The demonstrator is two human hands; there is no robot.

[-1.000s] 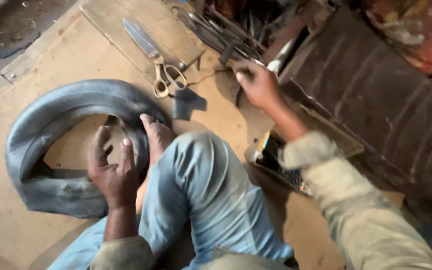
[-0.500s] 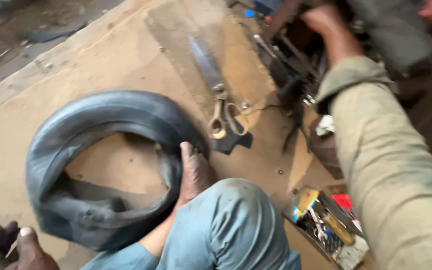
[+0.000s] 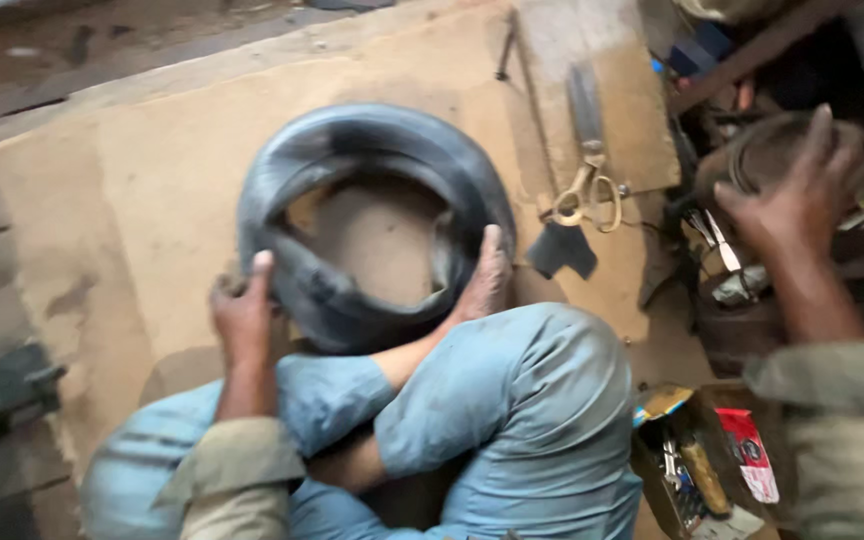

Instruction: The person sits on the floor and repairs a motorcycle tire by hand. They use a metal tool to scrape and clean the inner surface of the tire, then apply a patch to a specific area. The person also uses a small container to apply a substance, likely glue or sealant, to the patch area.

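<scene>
A black rubber inner tube (image 3: 372, 160) lies slack on a brown board (image 3: 152, 200) in front of my crossed legs in blue trousers. My left hand (image 3: 242, 322) grips the tube's near left edge, thumb up along the rubber. My bare foot (image 3: 487, 272) presses on the tube's near right side. Off to the right, my right hand (image 3: 802, 190) reaches out with its fingers curled over the rim of a round rusty tin (image 3: 752, 155). The picture is blurred there.
Large scissors (image 3: 587, 190) and a small black rubber patch (image 3: 562, 250) lie on the board right of the tube. Tools and metal clutter (image 3: 722, 240) crowd the right side. An open box (image 3: 697, 470) of small items sits by my right knee.
My left hand came up from the lower left and took the tube's edge. My right hand moved from the far tools to the round tin. The view swung.
</scene>
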